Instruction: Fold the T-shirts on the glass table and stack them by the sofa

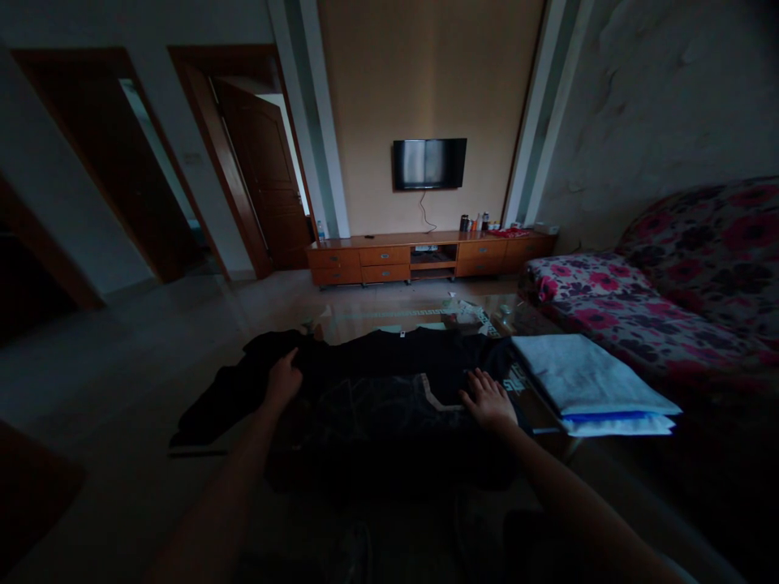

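Black garment [377,381], probably a T-shirt, spread flat

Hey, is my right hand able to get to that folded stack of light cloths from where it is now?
Probably yes. The right hand lies flat on the black shirt, and the folded stack sits just to its right on the same table, with nothing standing between them.

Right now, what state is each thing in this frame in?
black garment: spread out on the table, both hands on it.
left hand: curled on the garment, grip unclear.
right hand: flat, fingers spread.
folded stack: folded, beside the garment.
television: screen dark.
door: open.
cabinet drawers: shut.
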The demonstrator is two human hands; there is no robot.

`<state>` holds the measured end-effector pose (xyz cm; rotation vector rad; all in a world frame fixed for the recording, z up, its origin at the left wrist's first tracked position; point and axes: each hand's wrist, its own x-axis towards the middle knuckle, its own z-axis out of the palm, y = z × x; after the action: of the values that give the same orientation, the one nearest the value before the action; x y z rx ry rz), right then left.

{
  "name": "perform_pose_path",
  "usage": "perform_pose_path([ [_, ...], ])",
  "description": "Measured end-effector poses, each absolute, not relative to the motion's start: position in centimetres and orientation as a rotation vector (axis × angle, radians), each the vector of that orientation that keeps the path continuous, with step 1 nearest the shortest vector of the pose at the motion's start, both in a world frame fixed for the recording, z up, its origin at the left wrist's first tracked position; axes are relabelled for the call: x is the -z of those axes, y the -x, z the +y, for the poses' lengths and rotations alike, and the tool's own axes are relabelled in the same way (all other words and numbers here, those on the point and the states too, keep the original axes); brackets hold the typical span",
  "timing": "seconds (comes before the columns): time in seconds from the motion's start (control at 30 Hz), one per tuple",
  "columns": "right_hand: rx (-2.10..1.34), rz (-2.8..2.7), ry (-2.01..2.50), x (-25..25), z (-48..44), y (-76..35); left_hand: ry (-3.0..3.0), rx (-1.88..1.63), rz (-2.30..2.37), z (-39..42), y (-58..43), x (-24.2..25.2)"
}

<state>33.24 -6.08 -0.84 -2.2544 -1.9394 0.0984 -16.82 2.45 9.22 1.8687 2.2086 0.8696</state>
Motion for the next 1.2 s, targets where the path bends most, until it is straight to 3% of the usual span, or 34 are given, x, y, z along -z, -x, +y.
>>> perform_pose_path([
  [0.2, -0.119, -1.944, 2.265, 0.8, -6.1, -33.2, -2.515, -0.647, 1.772, -0.2, 9.3, -9.2],
  [0.43, -0.125, -1.952, 2.265, 0.4, -6.3, -33.1, -2.587, -0.051, 1.445, -3.9, 3.4, -4.5],
  [0.7, -0.095, -1.951, 2.253, 0.8, -6.2, -33.2, -2.645, -0.385, 1.451, -4.5, 2.4, -3.5],
  [1.03, -0.098, -1.945, 2.246, 1.0, -6.1, -33.3, -2.491, -0.366, 1.396, -4.1, 0.7, -3.1],
  [1.2, -0.104, -1.951, 2.241, 1.0, -6.1, -33.3, -2.434, -0.311, 1.154, -3.4, 1.3, -4.1],
])
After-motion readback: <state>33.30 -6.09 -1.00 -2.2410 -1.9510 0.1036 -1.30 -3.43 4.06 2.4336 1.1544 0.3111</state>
